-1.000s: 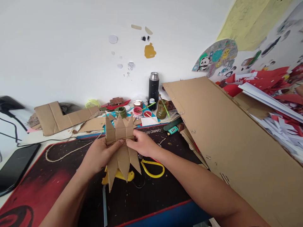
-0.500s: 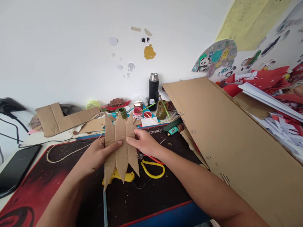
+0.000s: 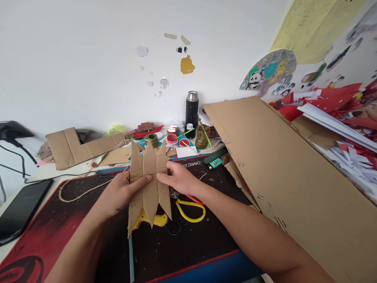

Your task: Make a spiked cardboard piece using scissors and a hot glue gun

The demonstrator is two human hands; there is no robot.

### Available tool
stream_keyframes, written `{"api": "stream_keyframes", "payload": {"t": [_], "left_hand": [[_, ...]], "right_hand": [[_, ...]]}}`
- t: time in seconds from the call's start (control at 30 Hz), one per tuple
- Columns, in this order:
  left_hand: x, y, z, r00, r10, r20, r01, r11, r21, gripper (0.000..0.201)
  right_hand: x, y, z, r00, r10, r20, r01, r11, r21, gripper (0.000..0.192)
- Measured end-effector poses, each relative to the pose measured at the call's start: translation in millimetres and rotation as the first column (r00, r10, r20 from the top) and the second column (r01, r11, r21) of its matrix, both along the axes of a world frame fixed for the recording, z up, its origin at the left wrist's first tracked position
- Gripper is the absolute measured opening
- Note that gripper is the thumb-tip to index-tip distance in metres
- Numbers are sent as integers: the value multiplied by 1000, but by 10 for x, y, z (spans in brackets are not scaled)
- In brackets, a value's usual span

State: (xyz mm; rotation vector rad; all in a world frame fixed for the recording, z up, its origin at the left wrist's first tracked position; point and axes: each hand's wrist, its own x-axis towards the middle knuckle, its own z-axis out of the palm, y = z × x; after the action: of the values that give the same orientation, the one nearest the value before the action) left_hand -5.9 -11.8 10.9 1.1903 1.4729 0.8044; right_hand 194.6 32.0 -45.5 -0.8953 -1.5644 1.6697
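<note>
From the head view, the left hand (image 3: 119,192) and the right hand (image 3: 176,177) are both clamped on the middle band of a spiked cardboard piece (image 3: 149,182), held just above the dark mat (image 3: 59,220) on the tabletop, over a yellow glue gun (image 3: 153,220) and beside yellow scissors (image 3: 191,208). The piece looks light and fairly stiff, though its creased panels would likely fold and the pointed tips bend easily, so the uncut middle band seems the safest hold. A large cardboard sheet (image 3: 294,169) leans at the right.

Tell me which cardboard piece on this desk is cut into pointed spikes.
The spiked cardboard piece held in both hands, left hand and right hand; the L-shaped cardboard and big sheet have straight edges.
</note>
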Motion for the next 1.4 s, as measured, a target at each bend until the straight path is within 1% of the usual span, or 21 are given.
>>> {"api": "stream_keyframes", "payload": {"t": [0.17, 0.33, 0.47, 0.57, 0.7, 0.8, 0.87, 1.07, 1.27, 1.4], "left_hand": [[13, -6, 40, 1000, -19, -14, 19, 1000, 2, 58], [-10, -2, -11, 999, -37, -35, 37, 999, 8, 59], [-2, 11, -75, 987, -34, -158, 47, 996, 78, 63], [36, 18, -74, 975, -28, -221, 55, 992, 113, 62], [82, 12, -16, 985, 7, -173, 14, 993, 120, 58], [87, 1, 21, 994, 40, -105, -31, 996, 87, 60], [81, -4, 34, 996, 41, -84, -35, 996, 78, 62], [77, -4, 69, 996, 19, -92, -15, 999, 53, 63], [59, -5, 68, 996, 40, -75, -38, 999, 25, 66], [55, -5, 80, 997, 32, -71, -31, 999, 20, 65]], "right_hand": [[-11, 2, -20, 1000, -14, 23, 13, 1000, 13, 15], [-32, -17, -32, 994, -63, 86, 57, 996, 66, 16], [-55, -13, -88, 988, -113, 102, 102, 989, 111, 21], [-60, 4, -116, 987, -120, 105, 109, 989, 105, 22], [-41, 23, -78, 996, -69, 54, 66, 996, 58, 16], [-23, 25, -22, 1000, -25, 6, 25, 999, 34, 14], [-16, 21, 4, 1000, -18, -5, 18, 1000, 25, 13], [-15, 12, 15, 1000, 4, -12, -4, 1000, -11, 12], [-19, -2, 20, 995, 40, -90, -47, 996, -74, 11], [-24, 2, -9, 998, 39, -54, -44, 996, -81, 11]]}}
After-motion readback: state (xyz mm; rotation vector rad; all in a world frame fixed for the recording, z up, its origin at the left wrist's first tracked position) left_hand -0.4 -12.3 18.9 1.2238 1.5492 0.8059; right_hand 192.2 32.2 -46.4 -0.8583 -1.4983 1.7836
